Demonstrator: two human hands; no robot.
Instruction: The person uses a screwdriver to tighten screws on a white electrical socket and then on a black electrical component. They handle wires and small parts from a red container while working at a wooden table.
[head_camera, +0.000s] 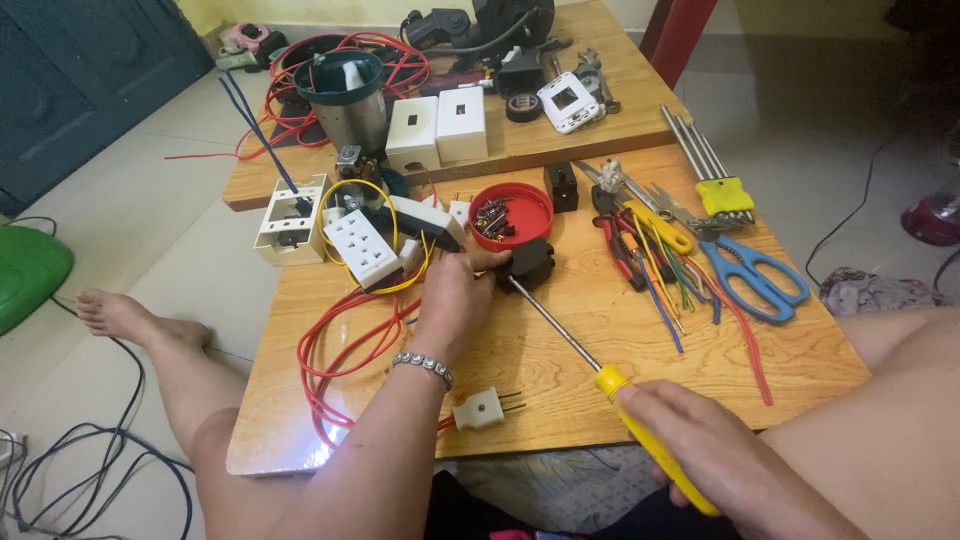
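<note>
Left hand clamps a small black socket part; right hand grips a yellow-handled screwdriver whose tip meets it, just below the red lid of screws at frame centre.

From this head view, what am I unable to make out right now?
- Screwdriver tip: hidden where it meets the small black part.
- Black part's near-left side: covered by the left hand.
- Right hand: its grip on the yellow handle runs toward the bottom edge.
- Screws in the red lid: too small to tell apart.

Bright even daylight, sharp, soft shadows
</note>
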